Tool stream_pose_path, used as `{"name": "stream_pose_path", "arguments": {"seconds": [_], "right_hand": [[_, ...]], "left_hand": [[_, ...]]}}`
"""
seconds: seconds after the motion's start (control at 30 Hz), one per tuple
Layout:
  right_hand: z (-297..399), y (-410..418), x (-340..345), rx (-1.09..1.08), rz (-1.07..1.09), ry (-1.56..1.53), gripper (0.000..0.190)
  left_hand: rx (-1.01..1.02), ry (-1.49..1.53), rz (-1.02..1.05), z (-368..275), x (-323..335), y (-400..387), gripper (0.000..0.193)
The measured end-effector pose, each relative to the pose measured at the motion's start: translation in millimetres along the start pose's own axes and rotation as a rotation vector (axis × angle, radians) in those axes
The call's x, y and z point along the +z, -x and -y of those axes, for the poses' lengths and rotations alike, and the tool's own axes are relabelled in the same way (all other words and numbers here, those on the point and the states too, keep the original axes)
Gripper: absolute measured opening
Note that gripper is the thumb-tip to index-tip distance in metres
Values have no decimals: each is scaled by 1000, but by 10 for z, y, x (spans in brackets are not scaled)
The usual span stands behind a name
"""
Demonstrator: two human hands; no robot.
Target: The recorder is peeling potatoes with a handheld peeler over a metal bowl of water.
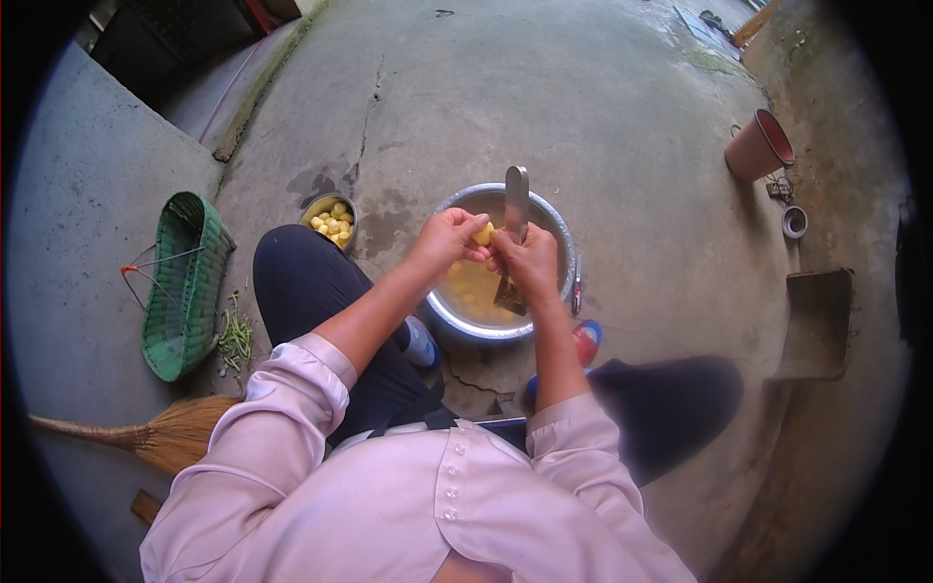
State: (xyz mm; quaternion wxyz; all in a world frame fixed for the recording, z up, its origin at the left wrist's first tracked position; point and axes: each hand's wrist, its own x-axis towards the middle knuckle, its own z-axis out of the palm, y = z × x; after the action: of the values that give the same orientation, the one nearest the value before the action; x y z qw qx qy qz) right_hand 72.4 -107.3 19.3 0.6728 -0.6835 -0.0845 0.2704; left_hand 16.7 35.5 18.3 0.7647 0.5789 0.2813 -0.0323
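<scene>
Between the fingertips of my left hand (453, 237) is a small yellow peeled potato (483, 234). My right hand (528, 261) grips a knife (517, 197) with a wide metal part; one rounded end points up and away, and the broad dark end hangs below the hand. The right fingertips are at the potato's right side. Both hands are above a large metal basin (503, 332) of cloudy yellowish water, with pale pieces under the surface. Left of it, beyond my knee, a small bowl (354, 232) holds several peeled yellow potatoes (336, 221).
A red-handled knife or peeler (578, 288) lies right of the basin. At left are a green woven basket (182, 291), green bean pods (235, 337) and a straw broom (175, 435). A pinkish bucket (754, 149), a small metal cup (794, 221) and a dustpan (816, 324) are at right.
</scene>
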Motion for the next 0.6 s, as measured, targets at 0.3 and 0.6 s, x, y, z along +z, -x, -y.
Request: {"name": "stream_pose_path", "arguments": {"seconds": [0.3, 0.6], "right_hand": [[-131, -23, 71, -325, -230, 462, 17], [-117, -71, -134, -49, -227, -86, 8]], "left_hand": [[14, -42, 1, 67, 56, -10, 24], [-75, 169, 135, 81, -55, -88, 21]]}}
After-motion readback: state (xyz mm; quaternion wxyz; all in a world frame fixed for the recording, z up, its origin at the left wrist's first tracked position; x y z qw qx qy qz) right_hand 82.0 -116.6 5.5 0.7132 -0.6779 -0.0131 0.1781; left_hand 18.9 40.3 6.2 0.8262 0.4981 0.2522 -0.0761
